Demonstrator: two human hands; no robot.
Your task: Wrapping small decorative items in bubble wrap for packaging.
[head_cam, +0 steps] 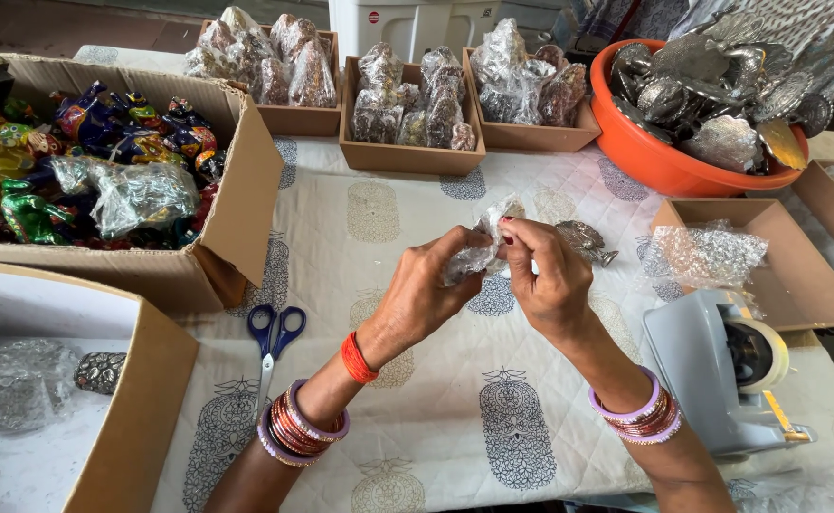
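Over the middle of the cloth-covered table, my left hand (428, 285) and my right hand (545, 271) both grip a small clear plastic bag (479, 242), crumpled between the fingertips. What is inside the bag is hidden. A small silver metal figure (583, 239) lies on the cloth just right of my right hand. Both wrists wear stacks of bangles.
Blue-handled scissors (273, 342) lie left of my left forearm. A grey tape dispenser (721, 366) stands at the right. Cardboard boxes of wrapped figures (407, 100) line the back, an orange tub of silver pieces (711, 104) sits back right, and a big box of colourful figures (104, 180) sits left.
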